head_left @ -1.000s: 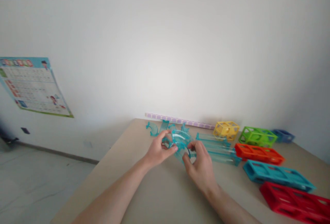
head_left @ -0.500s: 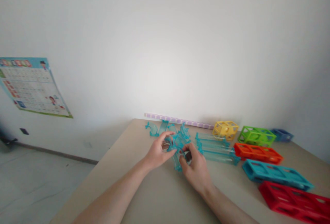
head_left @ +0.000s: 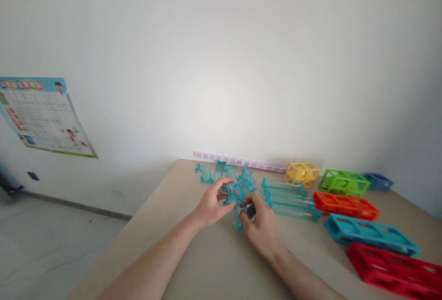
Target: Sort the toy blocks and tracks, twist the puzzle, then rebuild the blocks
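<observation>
My left hand (head_left: 214,202) is closed round a translucent blue plastic track piece (head_left: 227,194), thumb below and fingers above. From the other side my right hand (head_left: 258,219) pinches a curved translucent blue piece (head_left: 245,208). Both hands are close together, and the two pieces meet or overlap between them; whether they are joined I cannot tell. Under the hands a short blue track piece (head_left: 236,219) shows on the table. Just behind lie several more translucent blue pieces, among them a curved one (head_left: 204,173) and a flat one (head_left: 218,170).
Long clear blue track pieces (head_left: 292,208) lie right of my hands. Further right are openwork plastic blocks: yellow (head_left: 302,173), green (head_left: 343,183), dark blue (head_left: 378,181), orange (head_left: 346,204), teal (head_left: 372,234) and red (head_left: 397,270). A purple-white strip (head_left: 240,161) runs along the wall.
Both hands stay almost in place, still holding the blue pieces. The right fingers and the piece in them have shifted very slightly; nothing has been let go.
</observation>
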Demonstrator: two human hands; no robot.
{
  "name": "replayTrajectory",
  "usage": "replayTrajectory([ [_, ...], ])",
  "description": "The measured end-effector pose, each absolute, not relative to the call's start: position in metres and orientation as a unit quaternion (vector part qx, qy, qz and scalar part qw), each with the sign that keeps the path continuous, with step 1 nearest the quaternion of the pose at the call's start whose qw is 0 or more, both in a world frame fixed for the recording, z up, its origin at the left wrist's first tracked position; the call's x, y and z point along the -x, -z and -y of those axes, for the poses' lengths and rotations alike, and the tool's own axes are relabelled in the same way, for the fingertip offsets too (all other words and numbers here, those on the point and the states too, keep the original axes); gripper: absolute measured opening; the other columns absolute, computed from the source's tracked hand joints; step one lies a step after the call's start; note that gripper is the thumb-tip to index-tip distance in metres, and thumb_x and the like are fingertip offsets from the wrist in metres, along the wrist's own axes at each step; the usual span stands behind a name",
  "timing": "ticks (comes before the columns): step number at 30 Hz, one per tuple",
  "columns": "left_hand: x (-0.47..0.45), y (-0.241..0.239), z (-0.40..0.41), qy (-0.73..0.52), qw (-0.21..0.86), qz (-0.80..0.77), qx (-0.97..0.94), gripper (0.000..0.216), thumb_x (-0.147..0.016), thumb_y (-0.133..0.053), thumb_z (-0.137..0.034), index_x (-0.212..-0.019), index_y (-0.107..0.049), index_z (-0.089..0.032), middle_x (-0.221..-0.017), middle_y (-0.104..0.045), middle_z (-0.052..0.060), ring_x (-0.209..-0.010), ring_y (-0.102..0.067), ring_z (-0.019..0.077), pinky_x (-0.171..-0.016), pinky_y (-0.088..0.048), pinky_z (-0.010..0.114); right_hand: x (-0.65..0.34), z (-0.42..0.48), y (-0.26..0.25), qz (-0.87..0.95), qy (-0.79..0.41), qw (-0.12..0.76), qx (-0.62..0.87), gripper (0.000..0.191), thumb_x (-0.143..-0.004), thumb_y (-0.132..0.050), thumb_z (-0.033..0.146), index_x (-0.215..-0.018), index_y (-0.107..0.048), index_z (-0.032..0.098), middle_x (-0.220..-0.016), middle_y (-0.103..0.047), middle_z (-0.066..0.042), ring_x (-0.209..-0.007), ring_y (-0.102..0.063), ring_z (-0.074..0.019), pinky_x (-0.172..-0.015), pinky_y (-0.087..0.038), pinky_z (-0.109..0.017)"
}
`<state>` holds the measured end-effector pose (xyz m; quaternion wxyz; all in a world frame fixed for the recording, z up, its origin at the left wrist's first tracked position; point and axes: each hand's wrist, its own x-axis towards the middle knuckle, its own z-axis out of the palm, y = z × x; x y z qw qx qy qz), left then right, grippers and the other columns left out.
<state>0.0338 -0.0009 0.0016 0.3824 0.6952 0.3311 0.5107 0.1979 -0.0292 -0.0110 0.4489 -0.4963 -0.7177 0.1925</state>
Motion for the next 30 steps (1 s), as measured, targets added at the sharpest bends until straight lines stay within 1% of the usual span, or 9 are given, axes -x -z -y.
replayTrajectory([
  [12,-0.0327,0.0021,0.0001,-0.509,0.402,-0.328,-0.687,0.043,-0.070,-0.068,-0.015,-0.110,-0.052,-0.017,-0.099,-0.066,0.006,-0.087,-0.065,0.0168,-0.083,-0.051,0.029,-0.1969,0.0300,0.0095,0.722,-0.209,0.448,0.483,0.011,-0.074,-0.049,0.016,-0.081,-0.044,0.023,-0.062,-0.050,0.005,-0.053,-0.047,-0.0127,-0.053,-0.034,-0.023],
  [30,-0.0330,0.0032,-0.0014,-0.514,0.398,-0.330,-0.684,0.044,-0.067,-0.070,-0.014,-0.107,-0.051,-0.018,-0.097,-0.063,0.005,-0.085,-0.064,0.0164,-0.079,-0.051,0.028,-0.1960,0.0310,0.0098,0.727,-0.224,0.439,0.479,0.013,-0.072,-0.049,0.014,-0.080,-0.044,0.022,-0.060,-0.048,0.006,-0.053,-0.046,-0.0125,-0.052,-0.033,-0.023],
])
